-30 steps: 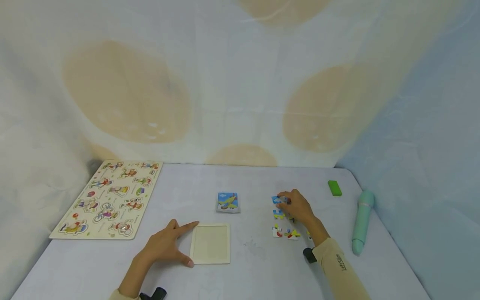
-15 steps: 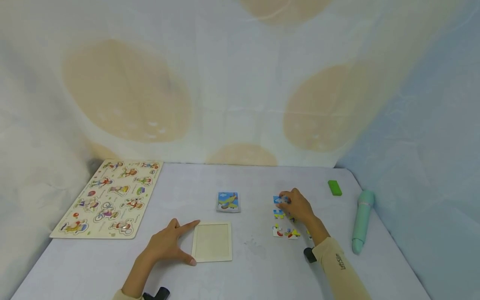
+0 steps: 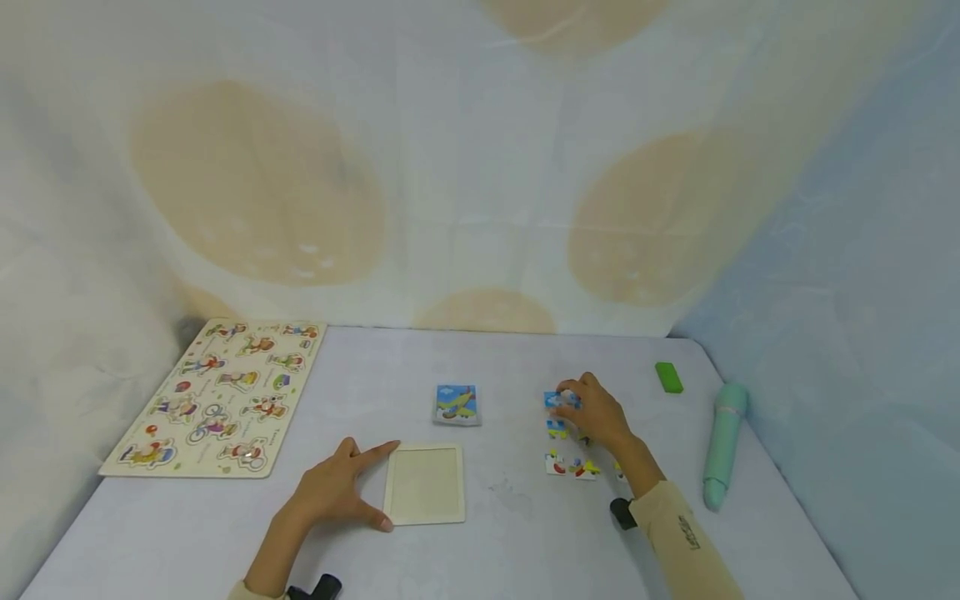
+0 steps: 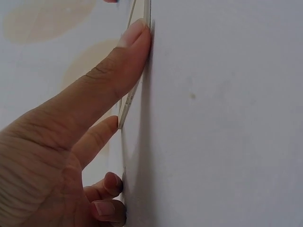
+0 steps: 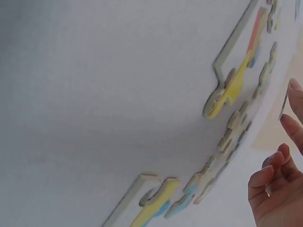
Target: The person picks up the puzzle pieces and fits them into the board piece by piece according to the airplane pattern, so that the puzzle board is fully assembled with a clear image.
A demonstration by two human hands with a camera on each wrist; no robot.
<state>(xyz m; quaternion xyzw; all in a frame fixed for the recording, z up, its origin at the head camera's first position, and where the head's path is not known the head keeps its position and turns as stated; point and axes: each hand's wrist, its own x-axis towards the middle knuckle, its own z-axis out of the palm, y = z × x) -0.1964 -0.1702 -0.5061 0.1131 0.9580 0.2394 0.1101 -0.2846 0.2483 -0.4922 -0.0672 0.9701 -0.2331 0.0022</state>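
My left hand [image 3: 333,492] lies at the left side of a shallow wooden puzzle tray [image 3: 425,485]. Thumb and index finger are spread straight, touching its near-left and far-left corners; the other fingers are loosely bent. Bare wood shows inside the tray. Over to the right, my right hand [image 3: 600,412] pinches a thin puzzle piece [image 5: 283,108] between thumb and index finger, above the far row of pieces. Several other puzzle pieces [image 3: 583,468] lie on the table in rows under and before this hand, which partly hides them.
A small square picture of a yellow aeroplane [image 3: 456,404] lies beyond the tray. The large illustrated peg board [image 3: 225,400] is at the far left. A green block [image 3: 669,377] and a mint-green cylinder [image 3: 724,446] lie on the right. Cloth walls surround the table.
The tray has shifted slightly to the right, the left hand moving along with it. My right hand stays over the far row of pieces with only slight movement.
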